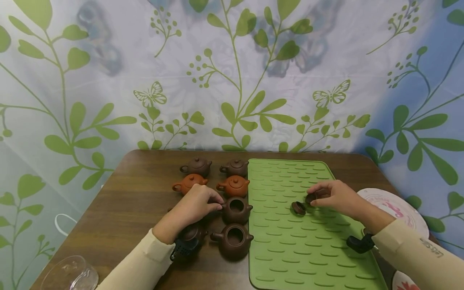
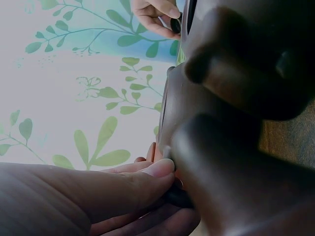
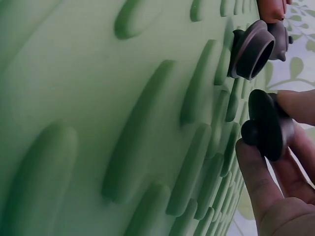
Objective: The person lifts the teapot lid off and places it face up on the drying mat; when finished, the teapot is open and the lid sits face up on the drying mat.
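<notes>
My left hand pinches the handle of a lidless dark brown teapot standing beside the green mat. In the left wrist view, the thumb and fingers close round that handle, partly behind nearer teapots. Over the mat, my right hand holds a small dark teapot lid by its edge, tilted so its knob faces sideways. A second dark lid lies knob-down on the mat just left of that hand. Another lidless dark teapot stands nearer me.
Two orange teapots and two brown lidded teapots stand farther back. A dark teapot is partly hidden under my left wrist. White plates lie at the right, a clear container at the front left.
</notes>
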The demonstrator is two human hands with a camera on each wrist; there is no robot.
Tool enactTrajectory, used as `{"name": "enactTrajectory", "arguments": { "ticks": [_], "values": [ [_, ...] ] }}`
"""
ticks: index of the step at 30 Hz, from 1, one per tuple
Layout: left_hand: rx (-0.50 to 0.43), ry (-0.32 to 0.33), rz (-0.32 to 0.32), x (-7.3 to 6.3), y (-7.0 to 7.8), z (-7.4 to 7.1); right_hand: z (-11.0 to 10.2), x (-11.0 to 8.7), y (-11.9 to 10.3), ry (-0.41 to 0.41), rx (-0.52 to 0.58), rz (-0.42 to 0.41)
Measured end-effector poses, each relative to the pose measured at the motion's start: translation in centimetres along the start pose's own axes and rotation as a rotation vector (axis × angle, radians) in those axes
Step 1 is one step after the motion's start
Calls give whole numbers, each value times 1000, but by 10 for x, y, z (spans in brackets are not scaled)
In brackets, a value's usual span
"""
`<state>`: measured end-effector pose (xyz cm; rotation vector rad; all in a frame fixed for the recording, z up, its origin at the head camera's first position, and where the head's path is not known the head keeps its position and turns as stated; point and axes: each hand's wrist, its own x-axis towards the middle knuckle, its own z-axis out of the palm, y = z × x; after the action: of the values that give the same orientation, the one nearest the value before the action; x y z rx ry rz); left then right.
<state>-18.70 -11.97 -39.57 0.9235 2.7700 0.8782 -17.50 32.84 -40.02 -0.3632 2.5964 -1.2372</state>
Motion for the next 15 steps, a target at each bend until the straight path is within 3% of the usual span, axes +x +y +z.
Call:
{"name": "enactTrajectory", "arguments": {
  "ticks": [15],
  "values": [
    [-3,-3,-4,0,-1,0,3,4,5,-45,-18,18]
  ]
}}
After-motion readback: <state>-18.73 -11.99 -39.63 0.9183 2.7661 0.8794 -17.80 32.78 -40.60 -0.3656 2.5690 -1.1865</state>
